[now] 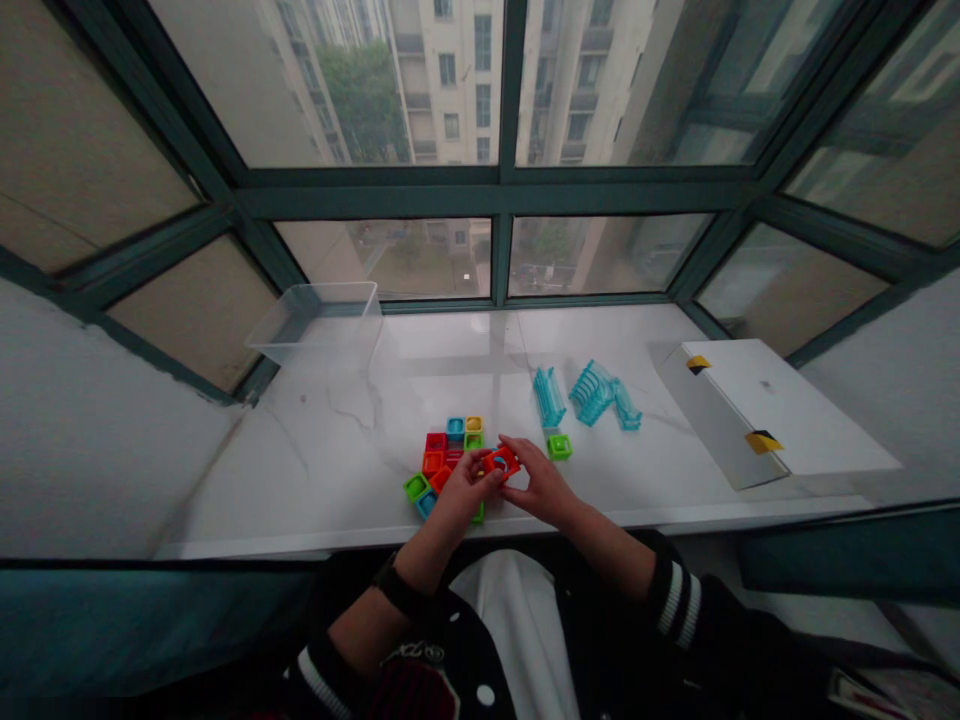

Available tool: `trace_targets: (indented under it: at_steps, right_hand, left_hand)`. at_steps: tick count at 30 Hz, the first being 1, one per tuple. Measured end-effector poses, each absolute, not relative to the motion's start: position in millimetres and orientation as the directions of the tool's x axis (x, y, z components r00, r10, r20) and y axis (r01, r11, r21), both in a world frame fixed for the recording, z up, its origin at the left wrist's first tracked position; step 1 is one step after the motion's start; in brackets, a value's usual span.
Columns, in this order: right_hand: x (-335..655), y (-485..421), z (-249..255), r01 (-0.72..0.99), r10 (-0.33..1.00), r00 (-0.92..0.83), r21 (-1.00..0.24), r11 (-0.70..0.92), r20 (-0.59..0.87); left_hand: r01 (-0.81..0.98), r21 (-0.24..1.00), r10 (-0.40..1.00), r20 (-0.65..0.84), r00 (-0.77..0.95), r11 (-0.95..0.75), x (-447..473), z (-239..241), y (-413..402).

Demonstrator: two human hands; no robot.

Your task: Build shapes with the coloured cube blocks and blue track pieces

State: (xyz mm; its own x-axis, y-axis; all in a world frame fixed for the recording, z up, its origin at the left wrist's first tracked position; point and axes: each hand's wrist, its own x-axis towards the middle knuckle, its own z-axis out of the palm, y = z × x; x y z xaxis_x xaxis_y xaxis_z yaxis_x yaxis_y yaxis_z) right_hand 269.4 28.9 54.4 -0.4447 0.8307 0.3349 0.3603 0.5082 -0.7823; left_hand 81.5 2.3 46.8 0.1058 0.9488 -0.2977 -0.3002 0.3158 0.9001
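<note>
Both of my hands meet over the front of the white sill, closed on one red block (501, 461) with an open, hollow middle. My left hand (471, 482) grips its left side, and my right hand (538, 484) pinches it from the right. Just left of and partly under my left hand lies a cluster of hollow blocks, among them a red block (436, 441), a blue block (455, 428), a yellow block (474, 424) and a green block (415, 487). My left hand hides part of this cluster. A lone green block (559, 447) rests beyond my right hand.
Translucent teal ribbed pieces (592, 392) lie on the marble-patterned sill (337, 450) behind the lone green block. A clear plastic bin (315, 320) stands at the back left. At the right is a white box (780, 410) with yellow-and-black tabs. Green-framed windows enclose the sill.
</note>
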Motion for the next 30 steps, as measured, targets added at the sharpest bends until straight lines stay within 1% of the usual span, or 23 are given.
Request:
trace_targets:
  at_steps: [6, 9, 13, 17, 20, 23, 27, 30]
  right_hand:
    - [273, 19, 55, 0.399, 0.865, -0.374, -0.783, 0.476, 0.335]
    - [284, 16, 54, 0.399, 0.892, -0.332, -0.811, 0.428, 0.308]
    - [310, 15, 49, 0.423, 0.936, -0.196, -0.836, 0.351, 0.293]
    - [354, 22, 36, 0.515, 0.934, -0.013, -0.798, 0.312, 0.357]
    - [393, 33, 16, 0.616, 0.907, 0.150, -0.755, 0.224, 0.392]
    - [425, 45, -10, 0.661, 0.911, 0.231, -0.742, 0.110, 0.341]
    - [443, 60, -43, 0.723, 0.937, 0.229, -0.691, 0.018, 0.263]
    - [444, 66, -57, 0.765, 0.940, 0.225, -0.644, -0.008, 0.256]
  left_hand:
    - [-0.266, 0.922, 0.956, -0.242, 0.167, 0.280, 87, 50, -5]
    - [-0.225, 0.945, 0.966, -0.206, 0.155, 0.238, 82, 52, -9]
    - [-0.065, 0.989, 0.990, -0.132, 0.044, 0.134, 62, 57, -12]
    - [0.121, 0.991, 0.995, -0.046, -0.093, 0.057, 32, 61, -14]
    - [0.282, 0.958, 0.985, 0.005, -0.175, 0.046, 14, 59, -17]
    - [0.431, 0.902, 0.974, 0.078, -0.213, 0.022, 3, 56, -20]
    - [0.580, 0.812, 0.963, 0.201, -0.178, -0.062, -3, 53, -23]
    - [0.627, 0.771, 0.956, 0.258, -0.141, -0.116, -6, 51, -24]
